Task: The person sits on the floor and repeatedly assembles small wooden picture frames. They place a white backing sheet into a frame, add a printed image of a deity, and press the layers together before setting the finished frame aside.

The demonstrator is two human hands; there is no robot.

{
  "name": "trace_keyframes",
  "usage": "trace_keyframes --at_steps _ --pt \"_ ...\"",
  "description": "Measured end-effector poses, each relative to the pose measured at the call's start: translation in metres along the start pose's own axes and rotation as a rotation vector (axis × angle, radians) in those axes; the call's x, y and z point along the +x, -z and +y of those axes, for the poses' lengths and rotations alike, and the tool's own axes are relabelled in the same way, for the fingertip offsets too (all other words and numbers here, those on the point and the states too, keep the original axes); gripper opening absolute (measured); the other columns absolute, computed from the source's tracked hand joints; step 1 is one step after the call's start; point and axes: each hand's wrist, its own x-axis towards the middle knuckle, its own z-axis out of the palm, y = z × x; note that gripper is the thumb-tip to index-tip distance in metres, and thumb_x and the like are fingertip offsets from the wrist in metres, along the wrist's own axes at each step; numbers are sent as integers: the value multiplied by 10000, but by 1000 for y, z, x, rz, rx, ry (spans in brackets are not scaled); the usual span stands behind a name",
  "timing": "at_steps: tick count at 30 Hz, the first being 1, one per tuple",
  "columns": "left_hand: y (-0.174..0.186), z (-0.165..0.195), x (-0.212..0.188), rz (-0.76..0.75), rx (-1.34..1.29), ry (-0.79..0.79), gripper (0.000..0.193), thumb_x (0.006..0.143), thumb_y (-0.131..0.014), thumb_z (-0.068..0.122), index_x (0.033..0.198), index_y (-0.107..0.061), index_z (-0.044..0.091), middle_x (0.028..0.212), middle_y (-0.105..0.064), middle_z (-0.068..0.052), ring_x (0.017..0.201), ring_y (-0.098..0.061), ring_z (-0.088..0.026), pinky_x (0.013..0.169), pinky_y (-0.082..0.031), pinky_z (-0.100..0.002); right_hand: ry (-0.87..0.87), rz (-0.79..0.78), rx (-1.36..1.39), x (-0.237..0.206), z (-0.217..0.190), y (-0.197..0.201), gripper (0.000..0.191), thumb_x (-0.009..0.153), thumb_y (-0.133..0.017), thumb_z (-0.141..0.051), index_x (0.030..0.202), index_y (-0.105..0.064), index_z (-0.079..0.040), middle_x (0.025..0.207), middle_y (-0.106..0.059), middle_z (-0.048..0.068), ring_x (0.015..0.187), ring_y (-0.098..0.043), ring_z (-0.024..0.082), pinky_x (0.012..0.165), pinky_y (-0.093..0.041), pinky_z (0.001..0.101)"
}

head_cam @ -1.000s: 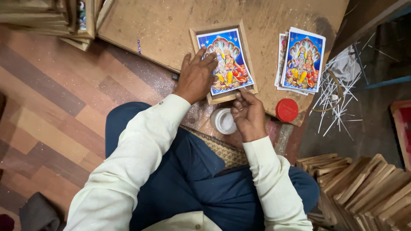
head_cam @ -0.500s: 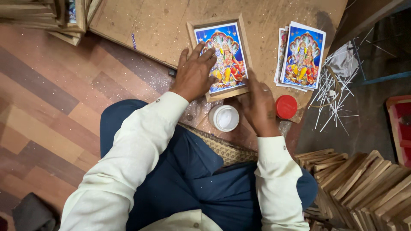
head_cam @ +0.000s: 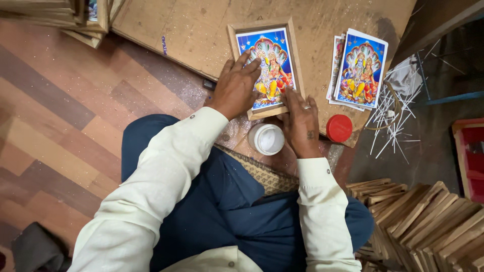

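A small wooden frame point(head_cam: 295, 55) with a colourful picture print point(head_cam: 267, 58) in it lies on a wooden board point(head_cam: 191, 30). My left hand point(head_cam: 236, 88) rests flat on the print's lower left, fingers spread over it. The fingers of my right hand point(head_cam: 301, 123) press on the print's lower right corner and the frame's bottom edge. Neither hand grips anything. An open white jar point(head_cam: 267, 139) stands just below the frame, between my wrists.
A stack of similar prints point(head_cam: 359, 70) lies right of the frame, a red lid point(head_cam: 339, 128) below it. Thin white sticks point(head_cam: 398, 121) are scattered at the right. Piled wooden frame strips point(head_cam: 423, 221) fill the lower right; more frames point(head_cam: 75, 20) sit top left.
My right hand has moved up from beside the jar onto the print's lower right corner. The left hand has stayed on the print.
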Motion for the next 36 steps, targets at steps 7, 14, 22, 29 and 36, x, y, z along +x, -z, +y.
trace_keyframes --at_steps 7,14,22,29,36 --pt "1 2 0 -6 -9 24 582 740 -860 226 1239 -675 -11 1468 -558 -130 1470 -352 -366 1153 -295 -605 126 -1 -49 1 -8 1 640 874 -602 88 1492 -452 18 1461 -614 181 1410 -511 331 1150 -305 597" --pt "0 1 0 -6 7 15 633 717 -872 242 1260 -675 -18 1479 -554 -130 1472 -349 -361 1168 -288 -602 83 -22 -74 3 -6 -6 580 857 -619 76 1423 -524 -6 1376 -661 170 1366 -550 318 1153 -316 584" --pt "0 2 1 -35 -2 39 638 703 -890 259 1246 -683 -4 1487 -545 -126 1480 -342 -353 1160 -287 -611 86 20 36 1 -2 -8 597 872 -602 107 1454 -483 46 1311 -705 163 1274 -641 292 1184 -356 499" --pt "0 1 1 -27 3 34 639 691 -887 245 1241 -677 -4 1470 -558 -128 1458 -363 -356 1160 -291 -600 38 -12 36 3 0 -11 626 872 -618 93 1477 -470 25 1297 -712 152 1244 -656 286 1216 -312 514" --pt "-7 0 0 43 117 23 344 846 -715 57 1189 -717 33 1458 -610 -105 1401 -492 -344 1141 -347 -570 -204 -25 322 12 -5 10 781 834 -739 -89 1538 -407 -20 1327 -688 194 1087 -730 307 871 -583 398"
